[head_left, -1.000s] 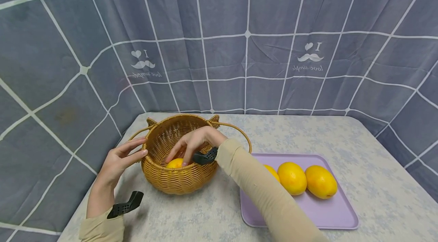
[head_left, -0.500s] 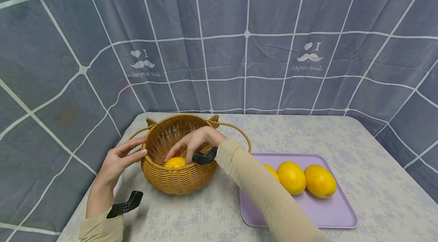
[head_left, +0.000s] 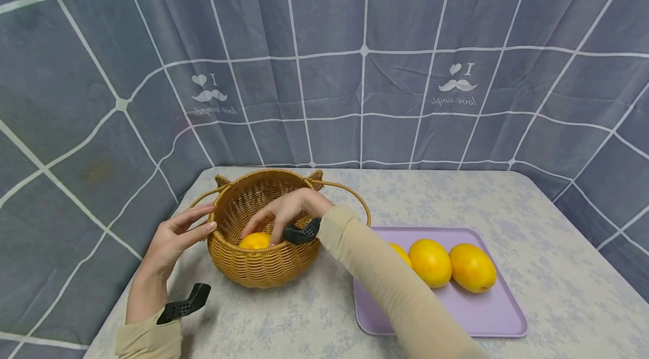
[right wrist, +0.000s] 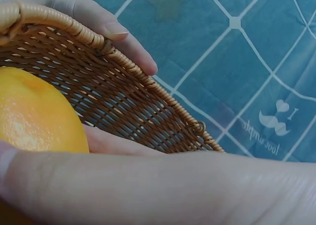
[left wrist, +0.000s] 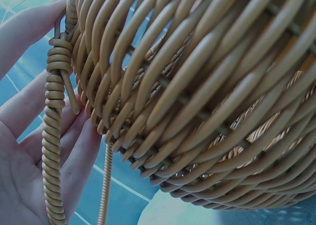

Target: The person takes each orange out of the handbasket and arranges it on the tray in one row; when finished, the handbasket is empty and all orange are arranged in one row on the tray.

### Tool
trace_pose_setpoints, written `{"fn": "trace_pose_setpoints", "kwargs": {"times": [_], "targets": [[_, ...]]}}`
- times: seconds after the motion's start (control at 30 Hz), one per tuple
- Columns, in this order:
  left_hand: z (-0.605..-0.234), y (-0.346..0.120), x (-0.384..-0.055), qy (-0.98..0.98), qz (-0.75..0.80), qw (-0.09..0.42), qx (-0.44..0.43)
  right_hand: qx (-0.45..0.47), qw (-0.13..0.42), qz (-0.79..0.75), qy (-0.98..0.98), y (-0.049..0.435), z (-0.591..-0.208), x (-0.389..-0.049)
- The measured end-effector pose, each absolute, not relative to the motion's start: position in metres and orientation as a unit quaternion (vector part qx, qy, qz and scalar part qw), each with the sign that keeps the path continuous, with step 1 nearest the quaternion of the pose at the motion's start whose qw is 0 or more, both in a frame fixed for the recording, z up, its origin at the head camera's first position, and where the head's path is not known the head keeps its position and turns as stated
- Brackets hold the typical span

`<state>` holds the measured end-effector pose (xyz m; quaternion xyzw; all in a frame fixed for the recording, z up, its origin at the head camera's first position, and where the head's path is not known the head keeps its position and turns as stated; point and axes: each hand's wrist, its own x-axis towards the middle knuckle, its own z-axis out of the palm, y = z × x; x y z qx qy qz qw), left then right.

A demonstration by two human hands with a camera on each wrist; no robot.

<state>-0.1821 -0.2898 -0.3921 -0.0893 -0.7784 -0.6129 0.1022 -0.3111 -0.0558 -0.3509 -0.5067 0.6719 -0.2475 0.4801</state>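
Observation:
The round wicker basket (head_left: 263, 269) stands on the left half of the table, its opening tilted toward me. With its fingers inside the front rim, my right hand (head_left: 286, 215) holds an oval yellow-orange fruit (head_left: 255, 241) between thumb and fingers. This fruit (right wrist: 37, 111) appears large in the right wrist view, low inside the basket; its underside is hidden. My left hand (head_left: 169, 240) touches the basket's left side near the rim. In the left wrist view, that hand's fairly straight fingers (left wrist: 81, 151) lie against the outer weave, behind the twisted handle (left wrist: 52, 151).
A lilac tray (head_left: 487, 319) sits to the right, partly under my right forearm. On it are a partly hidden yellow fruit (head_left: 401, 253), a middle one (head_left: 430, 263) and a right one (head_left: 472, 267). A thin handle loop (head_left: 355, 195) sticks out from the basket's right. A grey checked curtain (head_left: 334, 88) hangs behind.
Inside the basket, the fruit in my right hand has shifted slightly left, the fingers along with it. My left hand keeps its place on the basket, and the tray fruits stay put.

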Motion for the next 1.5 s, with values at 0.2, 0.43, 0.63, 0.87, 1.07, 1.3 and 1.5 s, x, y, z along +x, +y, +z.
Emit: {"fn": "trace_pose_setpoints", "kwargs": {"times": [0.2,0.43,0.63,0.87,1.07,1.3,1.5], "targets": [[-0.3914,-0.2901,-0.1818,-0.781,-0.61,0.103,-0.088,-0.519,0.481,-0.252,0.66,-0.0568,-0.3518,-0.313],[-0.3907,-0.2894,-0.1822,-0.769,-0.624,0.101,-0.094,-0.506,0.502,-0.268,0.648,-0.0568,-0.3518,-0.3132],[-0.3906,-0.2897,-0.1825,-0.777,-0.615,0.103,-0.091,-0.514,0.489,-0.261,0.655,-0.0564,-0.35,-0.3128],[-0.3914,-0.2908,-0.1834,-0.784,-0.606,0.104,-0.089,-0.506,0.464,-0.264,0.678,-0.0553,-0.3493,-0.3093],[-0.3918,-0.2928,-0.1838,-0.775,-0.618,0.101,-0.09,-0.48,0.439,-0.289,0.703,-0.0553,-0.3499,-0.3074],[-0.3924,-0.293,-0.1834,-0.779,-0.613,0.101,-0.083,-0.49,0.393,-0.332,0.704,-0.0524,-0.3495,-0.3074],[-0.3924,-0.2928,-0.1829,-0.79,-0.599,0.1,-0.077,-0.488,0.344,-0.348,0.723,-0.0473,-0.3449,-0.3062]]}}
